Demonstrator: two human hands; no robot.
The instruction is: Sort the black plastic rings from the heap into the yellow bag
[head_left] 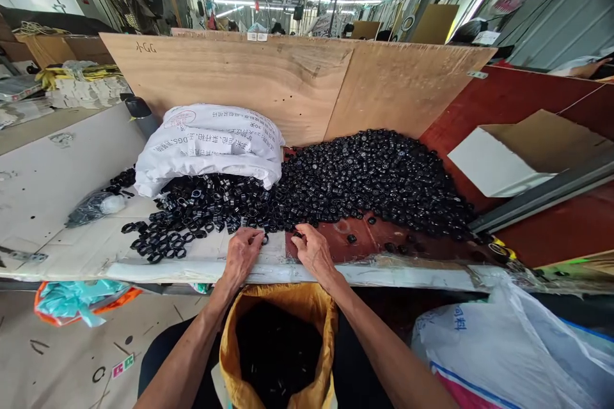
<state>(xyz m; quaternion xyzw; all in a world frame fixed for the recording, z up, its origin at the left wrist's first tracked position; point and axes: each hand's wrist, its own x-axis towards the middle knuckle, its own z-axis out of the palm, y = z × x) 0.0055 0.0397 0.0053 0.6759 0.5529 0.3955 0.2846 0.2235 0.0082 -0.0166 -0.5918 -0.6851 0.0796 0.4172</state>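
My left hand [242, 254] is at the bench's front edge, its fingers pinched on a small black ring [265, 239]. Across from it, my right hand [314, 250] pinches a small black cap-like part [297, 234], partly hidden by the fingers. Just beyond my left hand lies a spread of black rings [167, 239]. A large heap of small round black parts [374, 172] rises behind and to the right of my right hand. Below both hands, between my legs, a yellow sack [230, 358] stands with its mouth wide and dark contents inside.
A full white sack [215, 140] rests on the rings at the back left. Plywood [240, 77] walls off the rear. To the right are a white carton [494, 160] and a metal bar [542, 195]. A white plastic bag [480, 339] sits at lower right.
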